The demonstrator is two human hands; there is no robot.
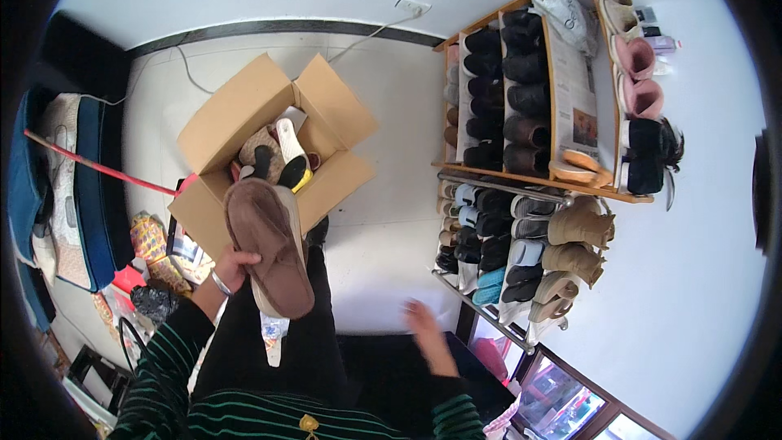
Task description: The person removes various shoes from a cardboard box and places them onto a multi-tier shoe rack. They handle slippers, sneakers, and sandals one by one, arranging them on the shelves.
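Note:
My left hand (235, 266) grips a pair of brown slippers (269, 244) by one side, the two held together over my lap, one on top of the other. Just past the slippers stands an open cardboard box (235, 104) with its flaps spread. Inside it lie several insoles and shoes, among them a white insole (289, 139) and a black one with a yellow edge (293, 172). My right hand (423, 321) hangs in the air to the right, slightly blurred, with no object seen in it.
On the right, a wooden shoe rack (553, 98) and a metal shoe rack (501, 186) hold several pairs of shoes. Plastic bags and packets (149, 244) lie left of the box. A red stick (104, 169) reaches towards it. A cable (382, 29) runs from a wall socket.

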